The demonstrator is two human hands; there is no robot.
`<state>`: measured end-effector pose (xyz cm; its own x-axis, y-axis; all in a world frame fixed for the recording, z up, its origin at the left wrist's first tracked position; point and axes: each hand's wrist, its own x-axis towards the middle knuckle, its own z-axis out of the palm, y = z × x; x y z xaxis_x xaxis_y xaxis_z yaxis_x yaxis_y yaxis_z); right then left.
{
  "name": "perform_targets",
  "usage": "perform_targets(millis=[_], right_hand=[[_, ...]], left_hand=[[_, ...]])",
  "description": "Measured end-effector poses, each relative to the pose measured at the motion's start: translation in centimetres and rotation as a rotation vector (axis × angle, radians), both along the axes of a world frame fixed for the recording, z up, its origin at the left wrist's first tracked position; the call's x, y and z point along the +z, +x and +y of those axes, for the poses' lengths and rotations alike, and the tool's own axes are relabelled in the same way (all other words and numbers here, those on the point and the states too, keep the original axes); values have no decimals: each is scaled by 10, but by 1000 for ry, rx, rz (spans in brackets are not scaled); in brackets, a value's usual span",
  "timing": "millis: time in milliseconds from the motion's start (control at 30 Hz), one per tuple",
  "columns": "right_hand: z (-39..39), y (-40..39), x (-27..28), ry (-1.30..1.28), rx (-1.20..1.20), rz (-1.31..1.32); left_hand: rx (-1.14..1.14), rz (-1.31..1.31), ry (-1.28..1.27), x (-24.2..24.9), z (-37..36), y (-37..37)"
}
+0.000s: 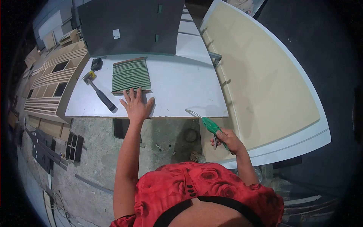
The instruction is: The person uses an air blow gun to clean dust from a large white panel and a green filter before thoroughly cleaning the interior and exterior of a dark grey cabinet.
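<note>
Your left hand point(137, 106): fingers spread wide, best held flat by the green ridged strips point(131, 75). Your right hand point(230, 141): closed around the green-handled tool with curved metal tip point(210, 125), tip clear of fingers.

Moderate, slightly cool light, brightest on the white tabletop point(181, 83); soft shadows under the hammer point(99, 92) and the left hand point(137, 106). Wide-angle view: heavy barrel distortion, straight edges bowed, corners vignetted to black. Center reads reasonably clear, outer background soft.
</note>
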<state>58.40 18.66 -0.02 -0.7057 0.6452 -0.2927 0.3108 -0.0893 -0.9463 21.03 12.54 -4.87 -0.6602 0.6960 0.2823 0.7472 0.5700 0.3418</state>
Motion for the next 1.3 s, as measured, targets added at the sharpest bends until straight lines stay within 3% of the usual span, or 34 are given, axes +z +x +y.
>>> perform_targets(millis=[367, 733, 933, 1033, 1167, 1300], right_hand=[[5, 56, 13, 84, -260, -72], [4, 61, 5, 91, -287, -20], [19, 31, -4, 112, -214, 99], [24, 3, 4, 128, -149, 131], [34, -26, 15, 133, -9, 177], [52, -48, 20, 71, 38, 211]], left_hand=[[24, 5, -43, 1, 2, 0], [31, 17, -18, -3, 2, -1], [31, 39, 109, -9, 0, -2], [43, 95, 267, -18, -1, -3], [-101, 164, 592, -22, -7, -9], [-102, 164, 637, -6, -25, -1]])
